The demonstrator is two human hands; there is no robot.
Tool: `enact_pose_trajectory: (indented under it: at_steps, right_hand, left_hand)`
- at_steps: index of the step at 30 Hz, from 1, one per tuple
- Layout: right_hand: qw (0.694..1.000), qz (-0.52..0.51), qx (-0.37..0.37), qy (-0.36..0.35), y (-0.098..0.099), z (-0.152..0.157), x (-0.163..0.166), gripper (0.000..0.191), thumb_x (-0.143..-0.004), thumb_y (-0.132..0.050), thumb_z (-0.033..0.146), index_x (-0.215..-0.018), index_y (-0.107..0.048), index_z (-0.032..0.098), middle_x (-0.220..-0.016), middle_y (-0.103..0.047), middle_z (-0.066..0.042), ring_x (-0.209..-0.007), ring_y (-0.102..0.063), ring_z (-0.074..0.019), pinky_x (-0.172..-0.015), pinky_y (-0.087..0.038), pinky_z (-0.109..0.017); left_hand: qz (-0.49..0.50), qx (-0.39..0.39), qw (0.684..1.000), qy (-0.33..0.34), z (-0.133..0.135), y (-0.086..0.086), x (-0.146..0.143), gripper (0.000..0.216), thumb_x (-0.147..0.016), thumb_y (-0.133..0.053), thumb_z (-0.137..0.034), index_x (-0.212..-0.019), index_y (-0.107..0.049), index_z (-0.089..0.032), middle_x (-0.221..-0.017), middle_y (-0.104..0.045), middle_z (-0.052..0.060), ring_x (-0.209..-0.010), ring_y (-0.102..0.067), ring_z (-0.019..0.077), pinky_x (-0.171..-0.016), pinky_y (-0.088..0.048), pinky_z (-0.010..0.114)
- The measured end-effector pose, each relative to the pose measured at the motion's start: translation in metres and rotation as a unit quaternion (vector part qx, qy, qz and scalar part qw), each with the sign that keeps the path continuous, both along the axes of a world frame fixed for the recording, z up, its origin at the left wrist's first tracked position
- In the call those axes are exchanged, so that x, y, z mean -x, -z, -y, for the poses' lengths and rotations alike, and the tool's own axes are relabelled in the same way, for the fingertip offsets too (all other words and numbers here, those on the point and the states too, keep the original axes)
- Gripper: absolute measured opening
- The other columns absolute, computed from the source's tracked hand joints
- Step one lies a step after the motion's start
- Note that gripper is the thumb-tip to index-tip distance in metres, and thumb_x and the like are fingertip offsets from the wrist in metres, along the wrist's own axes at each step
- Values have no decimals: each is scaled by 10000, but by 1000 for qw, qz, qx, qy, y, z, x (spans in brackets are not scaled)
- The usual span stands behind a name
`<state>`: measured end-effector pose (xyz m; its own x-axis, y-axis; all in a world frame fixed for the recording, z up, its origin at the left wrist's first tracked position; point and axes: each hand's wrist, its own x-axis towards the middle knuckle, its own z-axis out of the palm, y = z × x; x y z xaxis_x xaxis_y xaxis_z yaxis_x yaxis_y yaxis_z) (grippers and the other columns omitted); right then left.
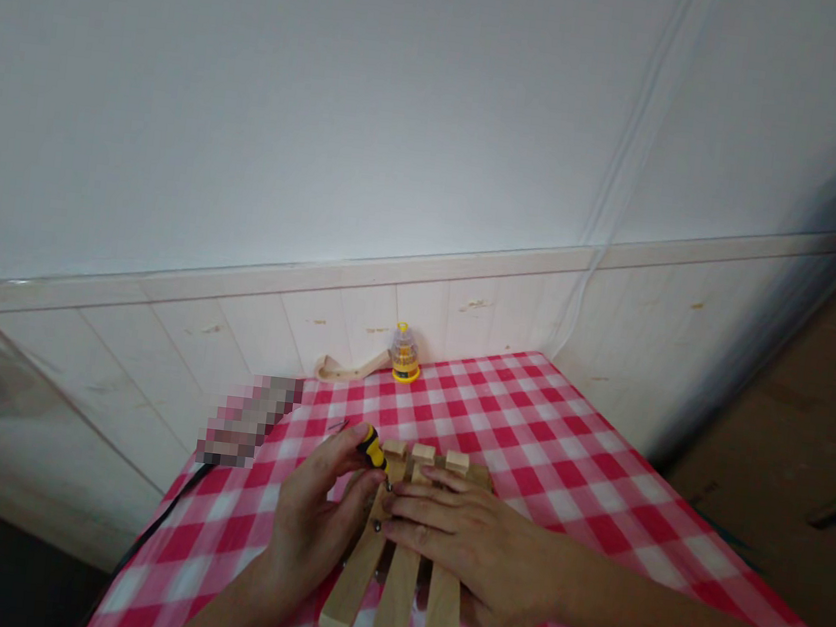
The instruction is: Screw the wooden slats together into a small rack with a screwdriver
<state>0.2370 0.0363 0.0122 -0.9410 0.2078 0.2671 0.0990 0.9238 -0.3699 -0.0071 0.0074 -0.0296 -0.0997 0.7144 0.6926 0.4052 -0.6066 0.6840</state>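
Observation:
My left hand is closed around a short yellow-and-black screwdriver. The tool slants down, its tip near a small dark screw in the leftmost slat of a wooden piece. A second dark screw sits a little nearer to me on that same slat. Three pale slats fan out toward me, with small blocks at their far ends. Across the slats lies my right hand, palm down with fingers stretched out to the left. It covers much of the middle and right slats.
A red-and-white checked cloth covers the table. At the back, by the white wall panelling, stand a clear-and-yellow bit container and a curved wooden piece. A black cable runs from a pixelated object at left.

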Motion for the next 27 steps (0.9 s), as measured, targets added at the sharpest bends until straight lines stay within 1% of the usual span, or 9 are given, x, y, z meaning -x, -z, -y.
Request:
enact_pose_trajectory:
  at_steps: [4,8,11,15,18,23,27]
  right_hand:
    - [1000,-2,4,1,1,0,0,693,-870,-631,241,-1536,-460,151,-1559,-531,-134,-1493,-418,-238,-1298,-130,-453]
    - [1000,3,6,0,0,-1,0,685,-869,-629,241,-1529,-470,146,-1553,-537,-137,-1497,-411,-238,-1294,-147,-450]
    - [1000,2,9,-4,-1,-1,0,663,-886,-612,250,-1525,-473,141,-1554,-536,-137,-1486,-430,-234,-1295,-139,-444]
    - [1000,-1,5,1,-3,0,1,617,-911,-600,251,-1508,-495,137,-1530,-562,-141,-1480,-439,-235,-1293,-141,-442]
    - [1000,-1,-3,0,-2,0,1,620,-913,-601,272,-1504,-497,119,-1533,-559,-146,-1479,-439,-235,-1297,-127,-423]
    - [1000,-2,-1,1,-1,0,0,634,-907,-601,264,-1517,-483,140,-1549,-545,-132,-1480,-438,-226,-1297,-129,-425]
    - [1000,-5,-12,4,-3,1,1,621,-900,-611,254,-1498,-503,123,-1524,-570,-140,-1477,-438,-226,-1297,-125,-414]
  left_hand:
    - [-8,-6,1000,-2,0,1,1,461,-919,-703,-160,-1356,-599,-265,-1133,-749,60,-939,-779,180,-807,-682,304]
    - [-8,-8,1000,10,0,2,1,488,-931,-689,-164,-1389,-572,-283,-1096,-758,44,-922,-779,174,-791,-681,293]
    - [-8,-14,1000,5,-1,2,1,496,-930,-689,-170,-1400,-564,-272,-1080,-761,52,-914,-778,176,-792,-680,298]
    - [-18,-22,999,-21,-2,2,2,497,-917,-709,-180,-1390,-574,-256,-1063,-764,52,-884,-776,165,-774,-679,281]
    - [-28,-21,999,-34,-1,0,1,481,-917,-711,-190,-1378,-583,-238,-1051,-769,56,-880,-777,172,-767,-683,290]
    - [-38,-39,998,-32,1,-5,-2,480,-916,-706,-176,-1377,-585,-237,-1035,-782,56,-858,-788,178,-742,-685,281]
    - [-44,-41,998,-32,1,-5,-1,470,-916,-704,-168,-1367,-592,-234,-1082,-780,72,-887,-792,190,-750,-687,285]
